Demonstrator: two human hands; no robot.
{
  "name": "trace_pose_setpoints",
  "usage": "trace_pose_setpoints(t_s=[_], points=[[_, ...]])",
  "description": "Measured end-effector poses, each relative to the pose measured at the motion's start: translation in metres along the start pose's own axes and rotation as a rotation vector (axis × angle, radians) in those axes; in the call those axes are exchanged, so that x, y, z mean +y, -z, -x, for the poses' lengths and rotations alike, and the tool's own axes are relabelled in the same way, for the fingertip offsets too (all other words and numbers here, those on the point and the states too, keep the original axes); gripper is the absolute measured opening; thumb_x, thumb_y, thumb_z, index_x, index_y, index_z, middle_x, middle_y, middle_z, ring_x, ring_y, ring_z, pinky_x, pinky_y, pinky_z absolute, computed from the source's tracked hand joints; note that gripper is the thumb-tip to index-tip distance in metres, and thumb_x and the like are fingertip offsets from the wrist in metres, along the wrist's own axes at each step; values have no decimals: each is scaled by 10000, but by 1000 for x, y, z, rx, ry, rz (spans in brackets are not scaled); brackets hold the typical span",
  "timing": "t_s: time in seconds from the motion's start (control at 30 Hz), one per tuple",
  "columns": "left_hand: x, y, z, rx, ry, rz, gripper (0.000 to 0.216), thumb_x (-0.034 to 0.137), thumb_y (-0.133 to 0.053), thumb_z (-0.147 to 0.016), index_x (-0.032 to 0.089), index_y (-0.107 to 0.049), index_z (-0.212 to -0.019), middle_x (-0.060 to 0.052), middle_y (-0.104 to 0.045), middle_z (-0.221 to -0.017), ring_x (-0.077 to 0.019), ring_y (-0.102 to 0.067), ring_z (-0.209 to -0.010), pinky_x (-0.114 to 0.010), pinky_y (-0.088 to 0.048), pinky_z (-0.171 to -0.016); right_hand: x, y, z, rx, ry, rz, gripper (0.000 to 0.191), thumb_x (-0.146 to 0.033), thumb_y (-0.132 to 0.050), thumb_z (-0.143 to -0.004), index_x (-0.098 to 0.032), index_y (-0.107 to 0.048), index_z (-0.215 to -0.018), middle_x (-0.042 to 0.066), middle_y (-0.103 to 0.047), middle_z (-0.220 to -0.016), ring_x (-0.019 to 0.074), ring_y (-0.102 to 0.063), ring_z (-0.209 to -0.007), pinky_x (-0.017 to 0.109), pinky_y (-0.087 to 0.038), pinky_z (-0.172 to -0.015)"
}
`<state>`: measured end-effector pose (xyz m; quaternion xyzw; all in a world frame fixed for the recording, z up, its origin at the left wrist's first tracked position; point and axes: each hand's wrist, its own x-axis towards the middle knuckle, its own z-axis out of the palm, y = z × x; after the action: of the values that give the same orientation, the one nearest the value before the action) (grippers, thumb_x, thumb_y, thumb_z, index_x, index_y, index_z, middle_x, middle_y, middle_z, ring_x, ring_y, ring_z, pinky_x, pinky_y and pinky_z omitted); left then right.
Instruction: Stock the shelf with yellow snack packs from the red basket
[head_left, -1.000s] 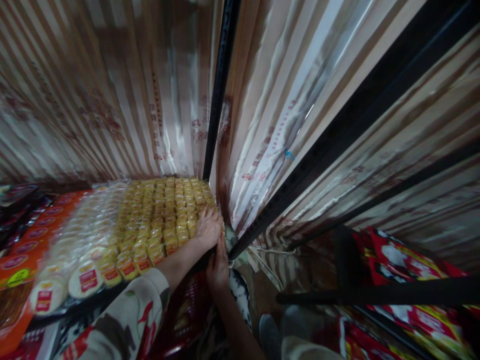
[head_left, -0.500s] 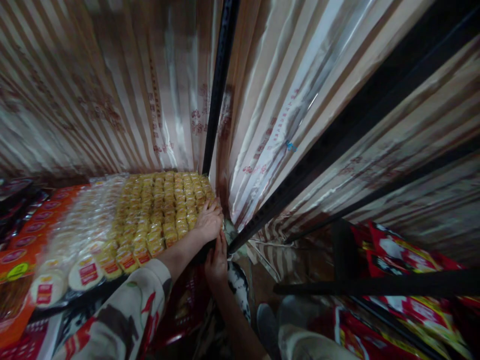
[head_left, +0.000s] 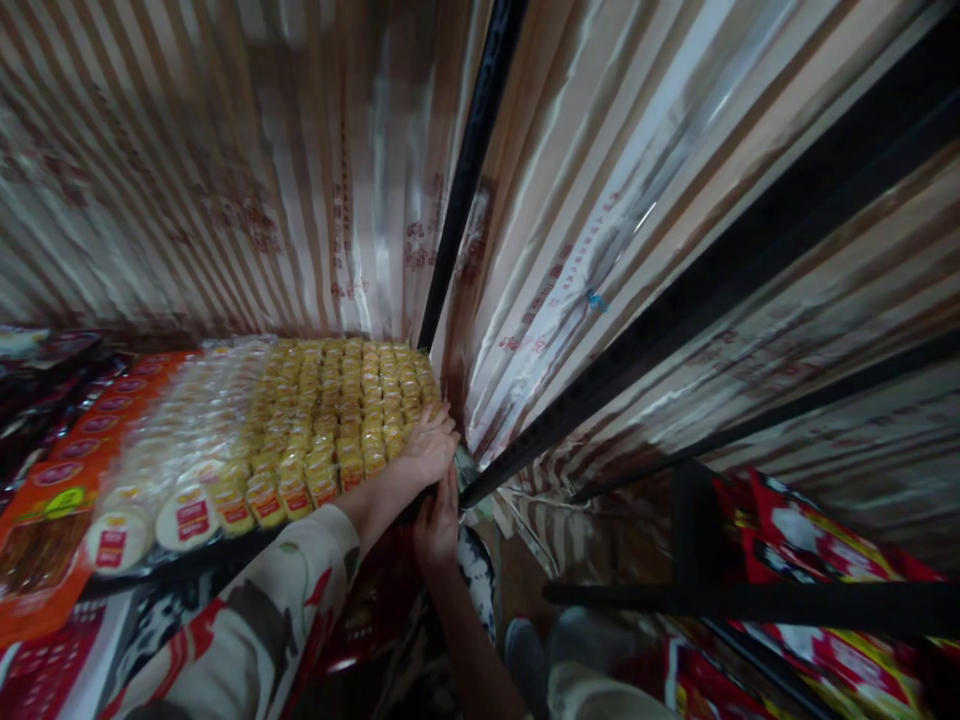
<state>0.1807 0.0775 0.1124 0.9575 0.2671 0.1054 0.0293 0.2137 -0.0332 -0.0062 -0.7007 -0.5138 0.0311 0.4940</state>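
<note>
My left hand lies palm down on the right end of the rows of yellow packets on the shelf, fingers stretched toward the striped plastic curtain. Just below it my right hand reaches up to the shelf's front corner beside the black upright post. Its fingers are pressed together against the edge, and what they hold is hidden. My left sleeve is patterned in beige and red.
Left of the yellow packets lie rows of round white packs and orange packets. A slanted black shelf rail runs up to the right, with red and yellow bags under it. Grey shoes stand on the floor below.
The view has shifted slightly, so the shelf and post sit further right. Both hands stay at the shelf's right corner, barely moved.
</note>
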Motion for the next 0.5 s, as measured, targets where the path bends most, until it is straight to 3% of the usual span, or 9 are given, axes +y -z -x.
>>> trace_pose_setpoints(t_s=[0.17,0.4,0.5], points=[[1,0,3,4,-32,-6,225,208,-513,-774,138,-673,-916,-133,-622,-1071,-309,-332,-1280,-500,-154,-1083,-1,5,2,13,-4,-49,544,-202,-365,-859,-309,-306,-1389,47,-310,-1447,253,-281,-1330,497,-353,-1042],[1,0,4,-14,-89,47,279,174,-553,-723,115,-662,-972,-141,-596,-1158,-321,-277,-1312,-497,-132,-1095,-17,18,19,-35,-19,-109,419,-234,-338,-875,-168,-445,-1274,162,-455,-1329,260,-409,-1256,463,-404,-984],[6,4,12,81,-60,96,275,130,-516,-738,109,-645,-980,-139,-576,-1190,-298,-267,-1316,-477,-197,-1080,-29,23,35,-29,-121,-119,353,-250,-320,-878,-144,-500,-1162,163,-555,-1170,253,-512,-1123,467,-429,-934]])
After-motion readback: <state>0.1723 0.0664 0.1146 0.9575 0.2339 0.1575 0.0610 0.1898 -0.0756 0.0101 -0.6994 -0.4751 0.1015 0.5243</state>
